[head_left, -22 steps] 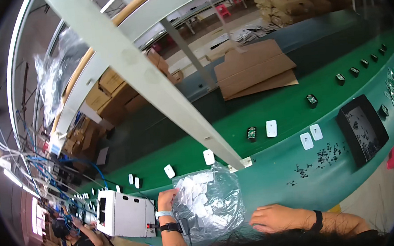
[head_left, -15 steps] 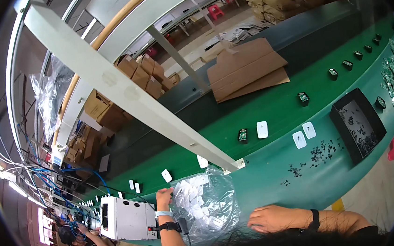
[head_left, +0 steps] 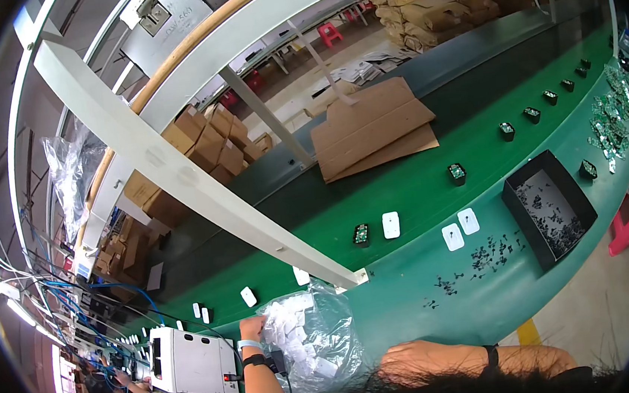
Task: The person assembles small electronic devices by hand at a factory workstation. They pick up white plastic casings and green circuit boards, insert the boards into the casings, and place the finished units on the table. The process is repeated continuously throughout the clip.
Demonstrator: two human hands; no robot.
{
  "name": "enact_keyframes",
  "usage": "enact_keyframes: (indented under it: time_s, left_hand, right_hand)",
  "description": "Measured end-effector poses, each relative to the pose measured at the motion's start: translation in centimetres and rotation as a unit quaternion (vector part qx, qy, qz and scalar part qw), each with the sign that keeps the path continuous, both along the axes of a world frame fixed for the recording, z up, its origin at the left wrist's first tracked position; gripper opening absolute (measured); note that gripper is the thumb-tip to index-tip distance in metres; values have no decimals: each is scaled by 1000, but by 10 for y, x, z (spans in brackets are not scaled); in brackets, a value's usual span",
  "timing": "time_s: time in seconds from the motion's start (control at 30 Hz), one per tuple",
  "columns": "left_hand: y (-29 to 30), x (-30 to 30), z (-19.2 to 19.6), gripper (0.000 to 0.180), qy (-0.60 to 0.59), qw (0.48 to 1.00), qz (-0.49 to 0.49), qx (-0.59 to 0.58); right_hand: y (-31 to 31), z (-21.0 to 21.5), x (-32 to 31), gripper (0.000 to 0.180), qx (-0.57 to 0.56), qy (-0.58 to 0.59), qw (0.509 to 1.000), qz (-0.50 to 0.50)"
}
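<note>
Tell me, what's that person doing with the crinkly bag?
A person's left hand grips the edge of a clear plastic bag full of small white parts, beside a green conveyor belt. The right hand rests flat near the bag. More white parts and small black pieces lie along the belt.

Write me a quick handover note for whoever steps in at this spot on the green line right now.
Left hand: gripping the top edge of the clear plastic bag of small white parts.
Right hand: resting flat on the green bench edge beside the bag, holding nothing visible.
Done: white covers and small black units lie spaced along the conveyor belt.
Left: the bag looks fairly full. Loose black screws and a black tray sit to the right.
</note>
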State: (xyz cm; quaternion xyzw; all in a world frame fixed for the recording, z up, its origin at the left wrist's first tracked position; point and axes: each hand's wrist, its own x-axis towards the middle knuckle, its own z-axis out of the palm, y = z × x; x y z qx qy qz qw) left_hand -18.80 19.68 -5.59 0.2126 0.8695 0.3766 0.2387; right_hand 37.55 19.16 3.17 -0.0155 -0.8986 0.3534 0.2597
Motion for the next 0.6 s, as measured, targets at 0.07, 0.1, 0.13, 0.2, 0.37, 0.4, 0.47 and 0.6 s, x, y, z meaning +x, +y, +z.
enact_keyframes:
  time_s: [0.07,0.1,0.13,0.2,0.37,0.4,0.47,0.6]
  left_hand:
    - [-8,-15,-6,16,76,996,-52,-10]
    - [0,-10,-4,16,81,996,-41,-18]
    - [10,0,0,17,85,996,-28,-27]
    - [13,12,8,21,60,998,-5,-2]
    - [16,22,8,25,10,997,43,68]
    - [15,18,6,29,6,997,29,76]
    - [9,1,10,31,3,999,-23,-22]
    - [4,15,18,12,-16,995,-26,99]
  right_hand:
    - [0,-3,-2,13,15,6,1000,-5]
    - [4,-8,-3,13,19,8,1000,-19]
    - [7,-11,-3,13,23,10,999,-32]
    - [10,-9,0,13,17,-1,999,-38]
    - [15,2,1,12,8,-19,999,-46]
    - [15,2,0,12,14,-16,999,-48]
    - [15,4,-2,12,17,-10,999,-50]
    - [19,5,1,13,12,-20,998,-64]
